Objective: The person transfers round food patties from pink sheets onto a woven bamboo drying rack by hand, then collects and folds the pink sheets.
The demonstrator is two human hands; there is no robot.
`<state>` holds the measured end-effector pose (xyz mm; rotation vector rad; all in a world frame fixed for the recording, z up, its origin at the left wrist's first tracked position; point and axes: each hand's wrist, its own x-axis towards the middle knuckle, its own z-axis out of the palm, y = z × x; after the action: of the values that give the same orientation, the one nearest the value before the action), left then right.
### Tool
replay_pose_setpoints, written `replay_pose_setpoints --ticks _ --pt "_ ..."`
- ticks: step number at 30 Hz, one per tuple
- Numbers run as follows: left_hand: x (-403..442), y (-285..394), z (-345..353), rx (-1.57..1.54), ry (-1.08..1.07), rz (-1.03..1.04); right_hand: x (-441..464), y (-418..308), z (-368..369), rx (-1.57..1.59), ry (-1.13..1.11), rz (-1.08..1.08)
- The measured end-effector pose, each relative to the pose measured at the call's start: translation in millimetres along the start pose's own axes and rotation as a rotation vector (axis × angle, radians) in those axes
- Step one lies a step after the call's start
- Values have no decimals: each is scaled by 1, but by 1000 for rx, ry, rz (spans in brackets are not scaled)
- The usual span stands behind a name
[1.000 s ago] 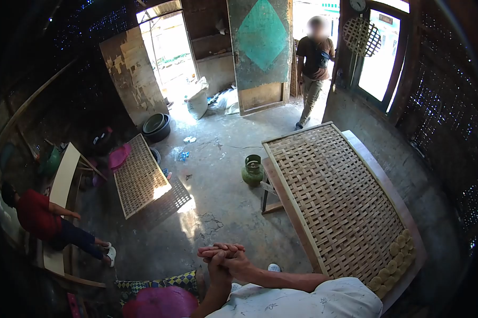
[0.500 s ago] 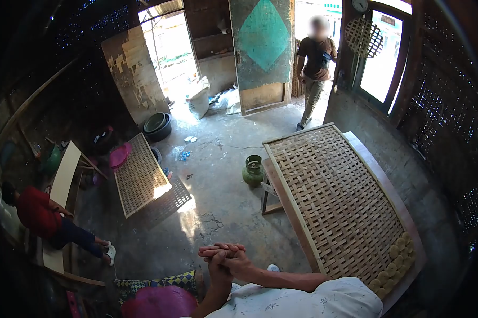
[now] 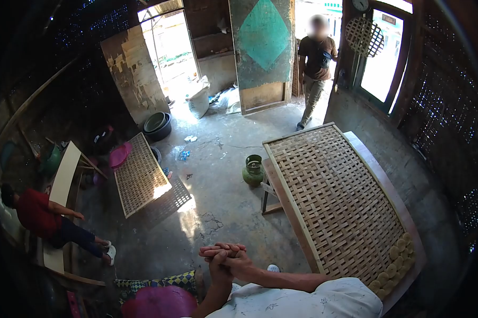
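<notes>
In front of my body, my left hand [image 3: 217, 269] and my right hand [image 3: 242, 266] are clasped together, fingers laced and closed. No object shows between them. To the right of my hands, a large woven bamboo tray [image 3: 337, 196] lies on a table. Several round, flat, pale-brown pieces [image 3: 392, 270] sit in its near right corner, beside my right sleeve. Below and left of my hands is a magenta rounded thing [image 3: 159, 303], with a patterned cushion or cloth [image 3: 180, 280] behind it.
A green gas cylinder [image 3: 253, 170] stands by the table. Another woven tray [image 3: 139, 177] leans at left, near dark basins [image 3: 158, 127]. A person in red [image 3: 37, 214] sits on a bench at left. Another person [image 3: 317, 63] stands in the doorway. White sacks [image 3: 198, 100] rest near the door.
The seated person at left has moved an arm outward, away from the body. My hands stay clasped in nearly the same place. The person in the doorway has barely shifted.
</notes>
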<state>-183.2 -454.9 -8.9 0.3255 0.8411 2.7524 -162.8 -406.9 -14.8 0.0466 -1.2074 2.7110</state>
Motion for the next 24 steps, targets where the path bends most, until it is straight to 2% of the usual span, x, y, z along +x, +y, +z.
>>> replay_pose_setpoints --ticks 2,3,5,15,17,18,20,24 --pt "-1 3 15 15 76 -5 4 27 3 569 60 -110" --pt "-2 4 20 22 114 -8 8 38 13 1041 85 -196" --pt "-2 4 20 31 144 -19 10 47 16 1551 90 -263" --pt "-1 6 15 21 58 -10 5 10 49 1883 3 -137" --pt "-3 5 9 6 61 -17 3 9 40 1342 14 -66" --pt "-3 5 7 -2 66 -24 0 15 14 766 38 -11" --pt "-5 5 3 -11 72 -31 -3 7 -1 220 19 74" --pt "-6 3 -6 -38 77 -46 -2 -29 16 287 -124 107"
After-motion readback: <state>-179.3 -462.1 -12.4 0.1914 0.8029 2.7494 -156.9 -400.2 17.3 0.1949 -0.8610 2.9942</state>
